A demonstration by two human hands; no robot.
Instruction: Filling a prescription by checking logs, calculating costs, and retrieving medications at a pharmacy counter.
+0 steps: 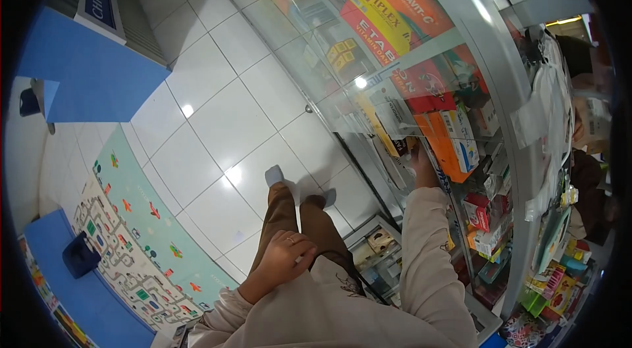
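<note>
My right hand reaches into a glass display case at right, past the edge of its glass. Its fingers are at the end of a dark and yellow medicine box; the glass and the boxes partly hide them, so the grip is unclear. Beside the wrist stands an orange carton, with a white and blue box against it. My left hand rests in front of my body above my thigh, its back up and fingers loosely bent. A ring is on one finger. The palm is hidden.
Several medicine cartons fill the case's upper part. A metal frame edges the case, with plastic bags beyond it. Another person's sleeve shows at far right. White floor tiles, a patterned play mat and a blue panel lie left.
</note>
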